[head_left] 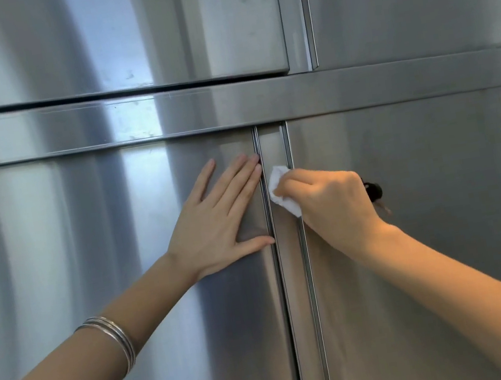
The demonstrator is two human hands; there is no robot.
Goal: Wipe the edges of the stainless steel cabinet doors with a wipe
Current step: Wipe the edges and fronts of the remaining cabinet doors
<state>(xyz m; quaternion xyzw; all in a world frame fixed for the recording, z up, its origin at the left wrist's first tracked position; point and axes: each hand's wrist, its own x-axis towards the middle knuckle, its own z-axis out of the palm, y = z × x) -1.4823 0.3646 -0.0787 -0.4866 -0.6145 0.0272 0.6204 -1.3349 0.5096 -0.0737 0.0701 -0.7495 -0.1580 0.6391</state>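
Worn on the head, a single wide-angle view. Faces almost squarely onto the stainless steel cabinet doors (87, 248), very near, filling the whole frame with steel. Centres on the vertical post (297, 297) between the lower doors, just under the horizontal rail (293, 97), taking in the left forearm (82, 361) and right forearm (474, 285) entering from the bottom corners.
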